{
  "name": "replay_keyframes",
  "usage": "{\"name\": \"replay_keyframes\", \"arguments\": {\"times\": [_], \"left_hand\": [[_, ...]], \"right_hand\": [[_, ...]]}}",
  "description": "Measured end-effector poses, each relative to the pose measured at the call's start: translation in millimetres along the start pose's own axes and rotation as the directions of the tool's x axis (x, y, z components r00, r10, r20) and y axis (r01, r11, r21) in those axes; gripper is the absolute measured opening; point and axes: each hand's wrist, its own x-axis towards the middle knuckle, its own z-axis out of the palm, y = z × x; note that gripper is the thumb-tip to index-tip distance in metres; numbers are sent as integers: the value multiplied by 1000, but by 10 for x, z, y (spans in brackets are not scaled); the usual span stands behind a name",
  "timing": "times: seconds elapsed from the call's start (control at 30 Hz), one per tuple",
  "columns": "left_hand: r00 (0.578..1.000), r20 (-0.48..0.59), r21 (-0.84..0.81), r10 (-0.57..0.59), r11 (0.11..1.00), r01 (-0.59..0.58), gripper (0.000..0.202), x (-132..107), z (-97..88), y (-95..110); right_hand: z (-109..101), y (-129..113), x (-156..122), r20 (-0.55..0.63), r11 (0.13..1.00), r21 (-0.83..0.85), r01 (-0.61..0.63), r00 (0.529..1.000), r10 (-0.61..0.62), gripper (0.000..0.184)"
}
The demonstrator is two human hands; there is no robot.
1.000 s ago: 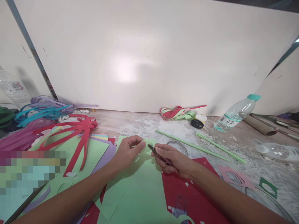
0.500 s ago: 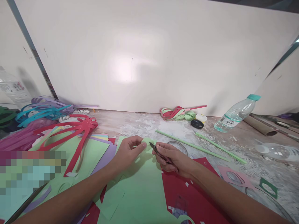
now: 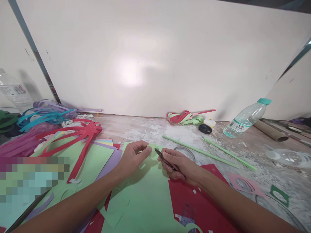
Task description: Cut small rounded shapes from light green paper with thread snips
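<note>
Scissors (image 3: 166, 160) gripped in right hand (image 3: 181, 166), frame centre; left hand (image 3: 133, 157) pinched green paper (image 3: 145, 194); fingertips near blades risked a nick

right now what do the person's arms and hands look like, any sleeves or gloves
Both forearms are bare as far as the picture shows: no sleeves, gloves, watch or bracelet in view. The left hand and right hand are bare too, with no rings that I can make out on the fingers.
</note>
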Motion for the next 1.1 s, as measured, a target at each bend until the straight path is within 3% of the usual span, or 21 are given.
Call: {"name": "replay_keyframes", "arguments": {"times": [0.5,0.83,1.1], "left_hand": [[999,39,-5,-5,1000,5,26,4,2,-2],[999,31,-100,8,995,-5,28,17,-19,-33],[998,69,-60,-4,998,8,29,1,2,12]], "right_hand": [[-8,-10,-14,1,1000,-14,-9,1000,9,28],[21,-18,-18,49,999,15,-34,998,33,31],[25,-18,-15,48,999,44,-26,999,24,29]]}}
